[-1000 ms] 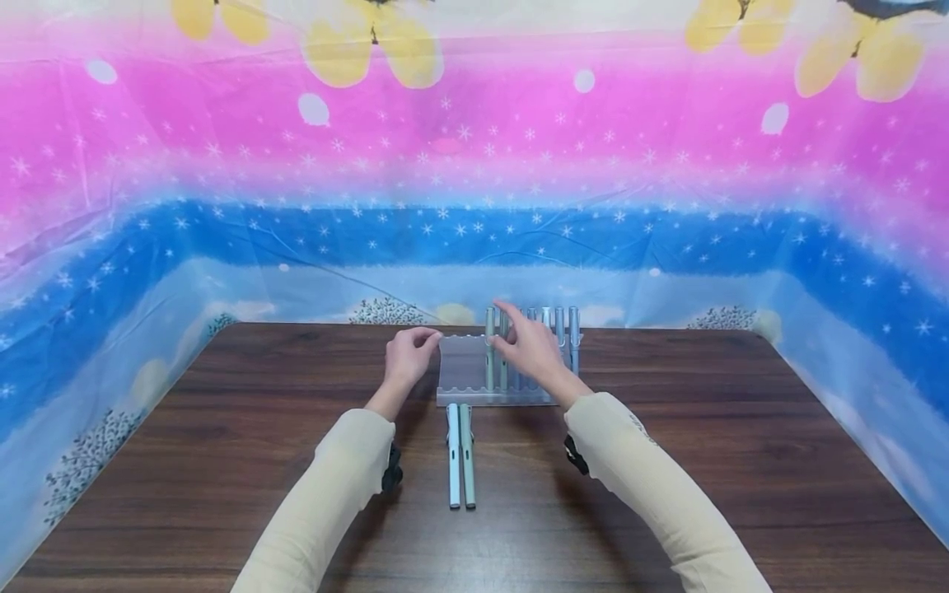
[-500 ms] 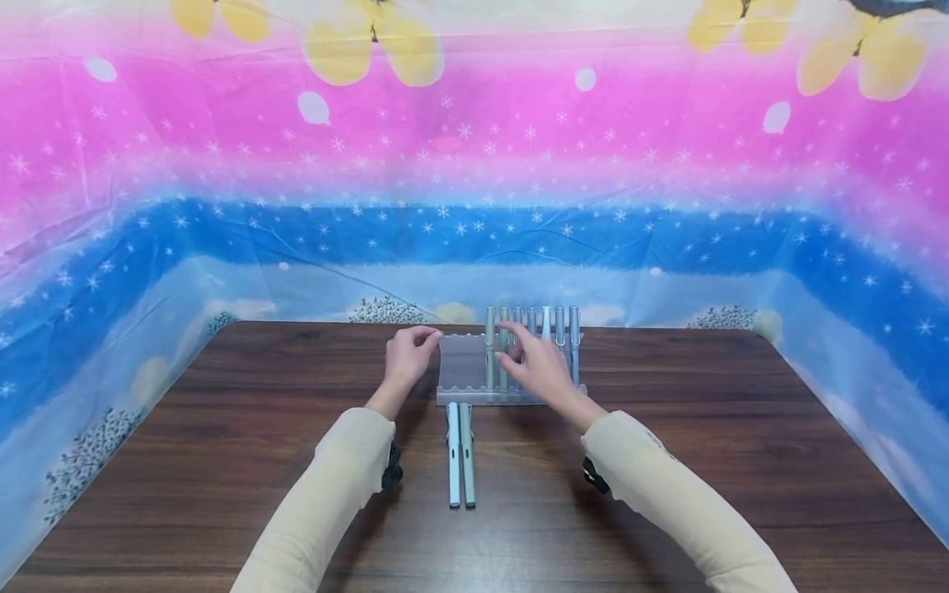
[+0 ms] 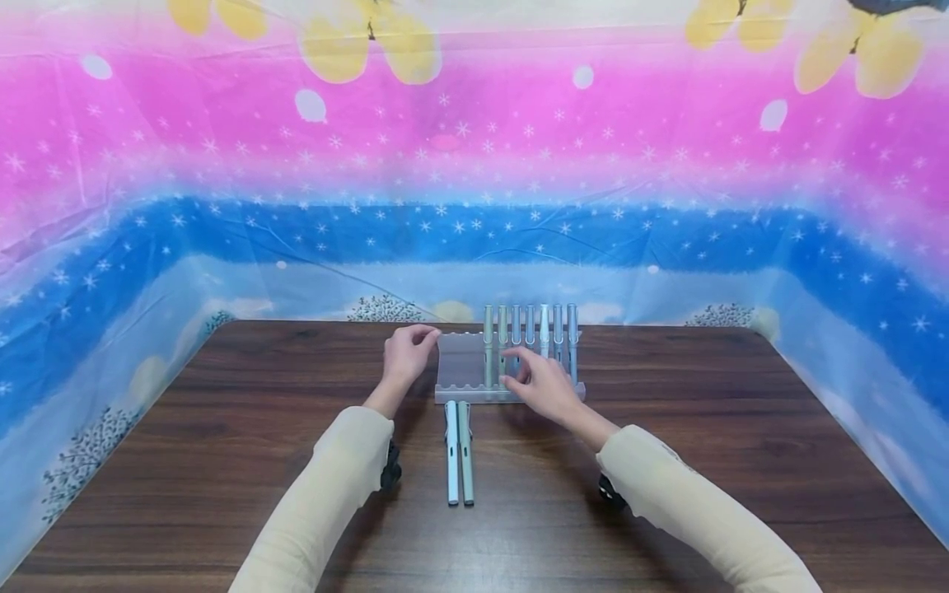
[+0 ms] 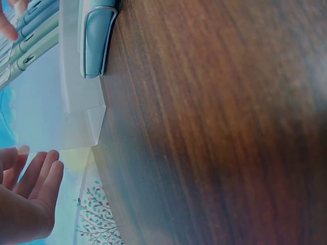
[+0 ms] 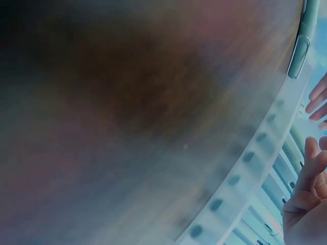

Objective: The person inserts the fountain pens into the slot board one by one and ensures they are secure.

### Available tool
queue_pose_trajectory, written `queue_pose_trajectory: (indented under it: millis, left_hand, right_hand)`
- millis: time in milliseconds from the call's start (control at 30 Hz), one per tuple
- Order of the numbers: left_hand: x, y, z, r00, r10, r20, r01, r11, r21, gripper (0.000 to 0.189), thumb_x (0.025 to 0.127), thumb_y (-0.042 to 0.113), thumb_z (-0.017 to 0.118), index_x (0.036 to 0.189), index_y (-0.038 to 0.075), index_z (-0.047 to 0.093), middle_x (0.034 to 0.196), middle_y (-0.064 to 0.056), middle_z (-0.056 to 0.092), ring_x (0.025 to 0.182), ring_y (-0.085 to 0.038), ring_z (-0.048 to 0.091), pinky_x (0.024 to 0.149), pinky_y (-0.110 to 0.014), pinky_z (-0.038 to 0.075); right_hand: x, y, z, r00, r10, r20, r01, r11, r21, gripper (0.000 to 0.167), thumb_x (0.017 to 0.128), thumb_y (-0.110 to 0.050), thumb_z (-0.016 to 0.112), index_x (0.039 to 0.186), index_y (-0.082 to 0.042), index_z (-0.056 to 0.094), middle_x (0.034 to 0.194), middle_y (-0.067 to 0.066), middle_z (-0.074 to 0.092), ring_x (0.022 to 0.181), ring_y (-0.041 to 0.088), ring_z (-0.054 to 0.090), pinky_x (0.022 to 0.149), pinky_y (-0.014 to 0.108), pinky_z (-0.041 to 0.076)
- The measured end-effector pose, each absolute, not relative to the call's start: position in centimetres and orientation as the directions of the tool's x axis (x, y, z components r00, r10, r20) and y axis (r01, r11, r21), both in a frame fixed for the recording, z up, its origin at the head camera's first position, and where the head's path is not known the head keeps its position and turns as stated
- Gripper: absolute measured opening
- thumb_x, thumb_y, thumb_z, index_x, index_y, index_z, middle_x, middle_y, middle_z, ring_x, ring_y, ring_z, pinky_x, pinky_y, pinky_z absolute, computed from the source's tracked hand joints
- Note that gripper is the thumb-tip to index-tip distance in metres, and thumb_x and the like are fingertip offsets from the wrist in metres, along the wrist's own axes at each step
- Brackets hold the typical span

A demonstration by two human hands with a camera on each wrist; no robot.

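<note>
A clear plastic pen rack [image 3: 460, 360] leans back on the table. Several capped pens [image 3: 488, 346] in pale green and blue stand side by side along its middle and right. My left hand [image 3: 406, 358] pinches the rack's upper left corner between thumb and forefinger. In front of the standing pens is my right hand [image 3: 547, 385], thumb and forefinger spread apart with nothing held between them. On the table before the rack lie a light blue pen [image 3: 452, 453] and a green pen [image 3: 465, 453], parallel, clips toward the rack.
The dark wooden table [image 3: 222, 461] runs back to a patterned cloth backdrop [image 3: 474, 231], which also stands along both sides. In the left wrist view, the rack's front lip [image 4: 82, 87] sits close to the cap end of a lying pen.
My right hand has come down and toward me from the tops of the standing pens to their lower part. My left hand and the two lying pens stay put.
</note>
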State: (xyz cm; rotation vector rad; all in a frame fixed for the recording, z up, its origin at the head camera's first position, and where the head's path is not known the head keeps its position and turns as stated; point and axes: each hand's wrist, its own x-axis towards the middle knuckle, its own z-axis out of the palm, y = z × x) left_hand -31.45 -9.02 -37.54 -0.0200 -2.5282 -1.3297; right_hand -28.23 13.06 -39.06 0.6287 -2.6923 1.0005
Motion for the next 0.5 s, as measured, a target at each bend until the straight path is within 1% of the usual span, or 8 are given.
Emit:
queue_pose_trajectory:
  millis: [300, 500]
  left_hand:
    - [-31.3, -9.0, -37.4, -0.960, -0.123, 0.253, 0.140, 0.570, 0.809, 0.024, 0.088, 0.021, 0.054, 0.100, 0.004, 0.066, 0.083, -0.012, 0.065, 0.079, -0.024, 0.058, 0.077, -0.037, 0.041]
    - [-31.3, -9.0, -37.5, -0.959, -0.125, 0.252, 0.141, 0.564, 0.814, 0.023, 0.088, 0.020, 0.054, 0.100, 0.004, 0.066, 0.081, -0.012, 0.065, 0.077, -0.023, 0.057, 0.075, -0.036, 0.042]
  right_hand:
    - [-27.2, 13.1, -39.2, -0.900, -0.358, 0.248, -0.432, 0.662, -0.612, 0.031, 0.080, -0.018, 0.064, 0.110, -0.010, 0.058, 0.062, -0.007, 0.053, 0.050, 0.011, 0.048, 0.044, 0.027, 0.039]
    - [-26.7, 12.8, -39.2, -0.898, -0.415, 0.149, -0.406, 0.647, -0.645, 0.031, 0.081, -0.018, 0.063, 0.110, -0.008, 0.057, 0.062, -0.004, 0.054, 0.051, 0.012, 0.051, 0.046, 0.028, 0.041]
